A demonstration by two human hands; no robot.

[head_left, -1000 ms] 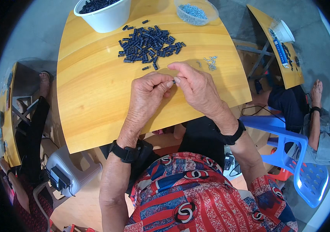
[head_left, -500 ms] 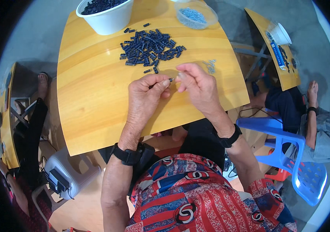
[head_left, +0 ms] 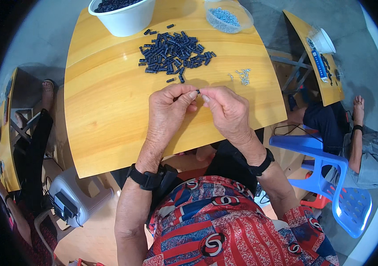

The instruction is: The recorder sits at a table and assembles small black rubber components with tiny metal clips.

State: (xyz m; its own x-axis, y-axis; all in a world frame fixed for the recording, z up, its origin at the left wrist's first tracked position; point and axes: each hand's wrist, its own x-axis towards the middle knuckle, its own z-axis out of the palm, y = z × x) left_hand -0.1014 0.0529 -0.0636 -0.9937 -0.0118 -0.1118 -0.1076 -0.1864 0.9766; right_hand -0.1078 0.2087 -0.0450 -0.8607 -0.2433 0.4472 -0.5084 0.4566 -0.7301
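Between the thumb and index finger of my left hand (head_left: pixel 167 108) is a small black plastic piece (head_left: pixel 198 91), its end poking out to the right. My right hand (head_left: pixel 229 110) is closed in a pinch at that end, fingertips touching or almost touching it; whatever they hold is too small to make out. Just beyond my hands lies a heap of similar black plastic pieces (head_left: pixel 171 51), with a few strays around its edge. To the right of the heap, a small scatter of silvery screws (head_left: pixel 244 76) rests on the wooden table (head_left: pixel 104 119).
A white tub (head_left: pixel 124 22) full of black pieces stands at the table's far left. At the far right is a clear plastic bowl (head_left: pixel 246 24) of small bluish-silver parts. A blue plastic chair (head_left: pixel 344 177) and a seated person (head_left: pixel 368 150) are off to the right; a grey stool (head_left: pixel 80 199) stands left.
My right hand's fingers have come together and closed in on the end of the black piece. My left hand keeps its pinch almost in place. The view has shifted slightly.
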